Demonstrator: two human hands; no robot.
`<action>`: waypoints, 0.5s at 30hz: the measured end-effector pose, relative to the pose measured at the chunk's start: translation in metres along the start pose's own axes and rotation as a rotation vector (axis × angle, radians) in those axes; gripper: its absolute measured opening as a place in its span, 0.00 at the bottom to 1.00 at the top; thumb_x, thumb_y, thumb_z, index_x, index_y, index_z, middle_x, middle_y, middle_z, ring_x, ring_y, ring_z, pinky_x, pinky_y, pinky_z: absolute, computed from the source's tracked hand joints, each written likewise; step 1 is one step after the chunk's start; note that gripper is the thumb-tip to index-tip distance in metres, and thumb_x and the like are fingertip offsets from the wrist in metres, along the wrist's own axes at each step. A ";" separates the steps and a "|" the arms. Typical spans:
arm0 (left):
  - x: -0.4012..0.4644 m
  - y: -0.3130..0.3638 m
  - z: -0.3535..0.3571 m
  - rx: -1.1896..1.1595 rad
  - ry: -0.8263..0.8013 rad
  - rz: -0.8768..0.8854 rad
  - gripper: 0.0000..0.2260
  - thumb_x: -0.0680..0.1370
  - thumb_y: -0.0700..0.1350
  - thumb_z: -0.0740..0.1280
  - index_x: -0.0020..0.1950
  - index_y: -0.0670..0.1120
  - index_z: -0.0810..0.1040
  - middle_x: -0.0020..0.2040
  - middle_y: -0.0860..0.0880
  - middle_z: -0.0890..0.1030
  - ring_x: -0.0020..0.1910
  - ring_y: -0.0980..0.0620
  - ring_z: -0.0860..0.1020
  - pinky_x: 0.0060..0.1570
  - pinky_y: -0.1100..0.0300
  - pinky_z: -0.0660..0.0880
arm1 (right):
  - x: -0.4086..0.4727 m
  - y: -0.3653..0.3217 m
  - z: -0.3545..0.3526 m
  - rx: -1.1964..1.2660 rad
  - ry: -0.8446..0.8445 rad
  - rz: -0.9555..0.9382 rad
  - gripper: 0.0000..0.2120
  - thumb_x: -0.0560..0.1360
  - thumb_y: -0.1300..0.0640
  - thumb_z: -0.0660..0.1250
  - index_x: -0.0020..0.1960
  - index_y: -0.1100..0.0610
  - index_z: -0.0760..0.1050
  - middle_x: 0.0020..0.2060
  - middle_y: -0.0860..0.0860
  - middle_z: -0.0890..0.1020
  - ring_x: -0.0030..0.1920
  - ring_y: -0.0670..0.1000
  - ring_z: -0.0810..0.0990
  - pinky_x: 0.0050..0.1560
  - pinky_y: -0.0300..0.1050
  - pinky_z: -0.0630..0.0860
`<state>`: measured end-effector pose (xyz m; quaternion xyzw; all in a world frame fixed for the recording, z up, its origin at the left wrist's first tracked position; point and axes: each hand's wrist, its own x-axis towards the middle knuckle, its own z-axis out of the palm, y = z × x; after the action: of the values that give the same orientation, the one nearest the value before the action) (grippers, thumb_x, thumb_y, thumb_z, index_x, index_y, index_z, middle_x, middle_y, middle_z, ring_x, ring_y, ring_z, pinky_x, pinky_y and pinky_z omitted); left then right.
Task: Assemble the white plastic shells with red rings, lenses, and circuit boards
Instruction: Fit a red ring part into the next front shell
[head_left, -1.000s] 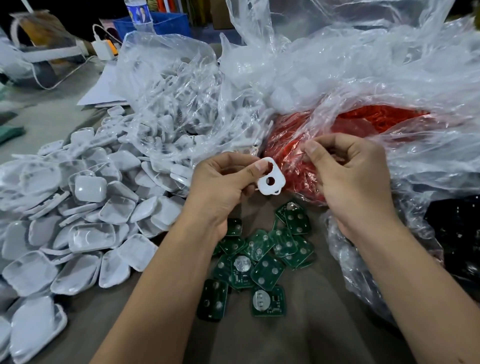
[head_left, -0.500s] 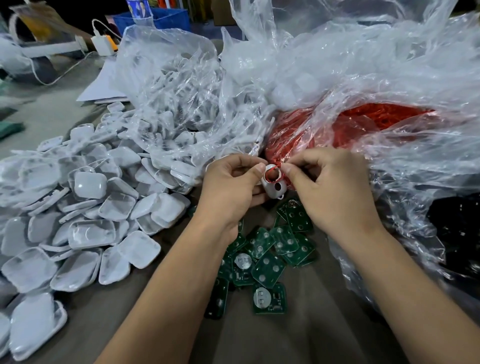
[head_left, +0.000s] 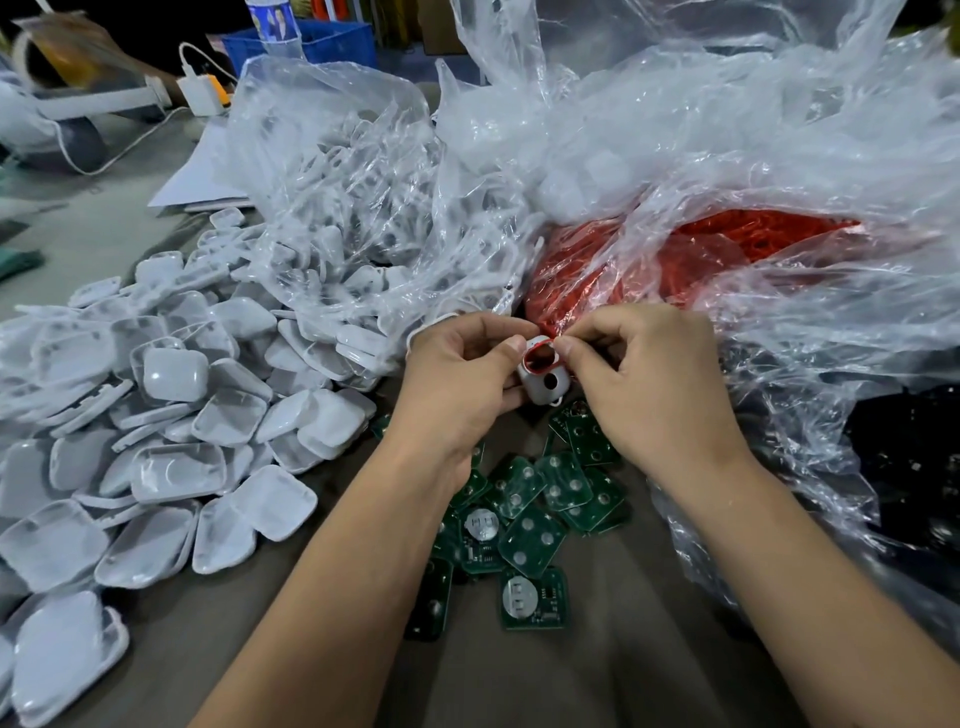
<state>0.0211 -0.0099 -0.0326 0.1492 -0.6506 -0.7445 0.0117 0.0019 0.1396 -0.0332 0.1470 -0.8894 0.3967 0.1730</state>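
Note:
My left hand (head_left: 462, 379) grips a small white plastic shell (head_left: 543, 387) with two holes, held in front of me. A red ring (head_left: 540, 358) sits in the shell's larger upper hole. My right hand (head_left: 639, 379) pinches the ring's right edge with thumb and forefinger. Several green circuit boards (head_left: 524, 519) lie scattered on the table below my hands. A heap of white shells (head_left: 171, 431) covers the table to the left. Red rings fill a clear plastic bag (head_left: 701, 254) just behind my hands.
A clear bag of more white shells (head_left: 353, 208) stands behind the heap. Black parts in a bag (head_left: 914, 467) lie at the right edge. A blue crate (head_left: 317, 44), a white charger with cable (head_left: 200, 93) and paper sheets (head_left: 202, 176) sit at the back.
A second ago my right hand was apart from the bare shell. It has since closed in with a red ring, which now sits in the shell's upper hole. Both hands dropped slightly.

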 end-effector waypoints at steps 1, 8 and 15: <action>0.000 0.000 0.000 0.001 0.001 0.001 0.05 0.82 0.36 0.68 0.52 0.40 0.84 0.50 0.39 0.87 0.49 0.42 0.87 0.50 0.51 0.85 | 0.000 0.001 0.000 -0.008 -0.003 0.003 0.04 0.77 0.57 0.76 0.43 0.52 0.87 0.34 0.41 0.83 0.41 0.38 0.81 0.40 0.25 0.72; 0.001 -0.002 0.001 0.005 0.018 0.004 0.06 0.82 0.36 0.68 0.51 0.41 0.84 0.51 0.40 0.87 0.50 0.43 0.87 0.52 0.48 0.84 | 0.001 0.000 0.002 -0.114 -0.054 -0.030 0.04 0.78 0.56 0.74 0.44 0.54 0.85 0.35 0.46 0.83 0.36 0.44 0.80 0.39 0.40 0.77; 0.001 -0.001 0.000 0.007 0.006 0.008 0.05 0.81 0.37 0.70 0.49 0.44 0.85 0.51 0.41 0.87 0.50 0.43 0.87 0.51 0.47 0.85 | 0.003 -0.001 0.001 -0.198 -0.097 -0.085 0.07 0.80 0.57 0.71 0.44 0.56 0.83 0.35 0.49 0.79 0.35 0.48 0.76 0.40 0.45 0.75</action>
<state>0.0209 -0.0098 -0.0341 0.1490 -0.6537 -0.7418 0.0164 -0.0006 0.1377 -0.0320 0.1856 -0.9246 0.2916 0.1600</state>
